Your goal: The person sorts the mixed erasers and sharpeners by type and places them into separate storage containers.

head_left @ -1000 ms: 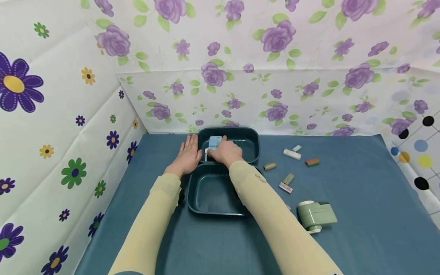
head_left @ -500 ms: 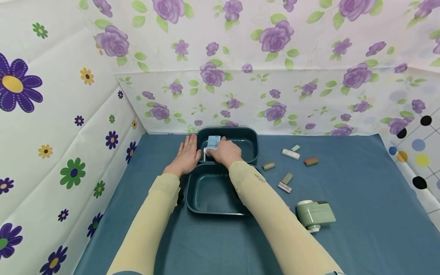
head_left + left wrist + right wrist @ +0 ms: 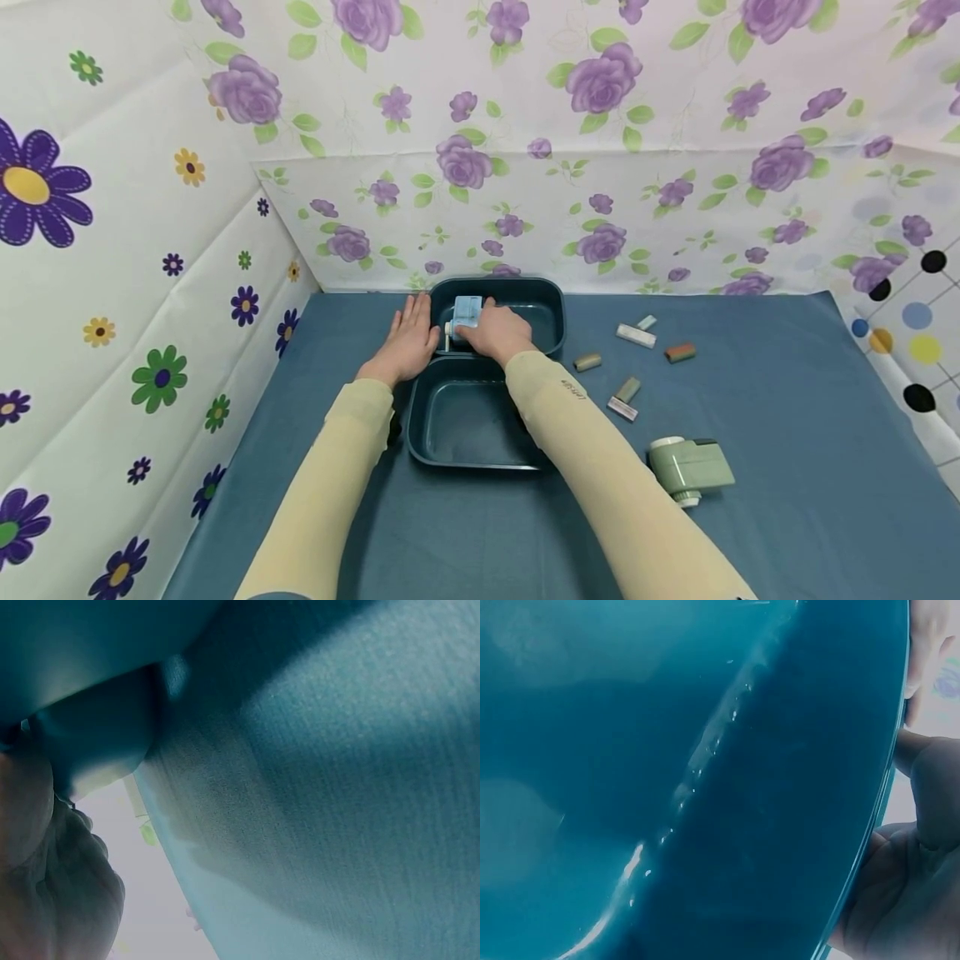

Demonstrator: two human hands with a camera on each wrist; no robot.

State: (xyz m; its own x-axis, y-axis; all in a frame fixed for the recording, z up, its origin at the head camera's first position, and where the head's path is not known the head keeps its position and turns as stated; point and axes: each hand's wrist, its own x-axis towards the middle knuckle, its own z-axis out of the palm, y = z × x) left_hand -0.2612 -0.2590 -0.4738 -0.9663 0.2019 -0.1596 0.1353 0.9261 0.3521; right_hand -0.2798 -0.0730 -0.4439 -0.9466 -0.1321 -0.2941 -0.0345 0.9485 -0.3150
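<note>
On the blue tablecloth (image 3: 750, 417), my right hand (image 3: 497, 332) gripped the pale blue box (image 3: 467, 313) under its fingertips inside the far tray (image 3: 551, 293), while my left hand (image 3: 408, 340) lay flat just left of it.

The two dark teal trays (image 3: 480, 454) at the frame's centre are seen as smooth, glossy plastic, with highlights streaked along a wall (image 3: 705, 765). The blue table cover (image 3: 787, 467) is shown as matt woven cloth with fine grain (image 3: 352, 787). The flowered backdrop (image 3: 525, 125) looks like creased, faintly shiny sheeting.
</note>
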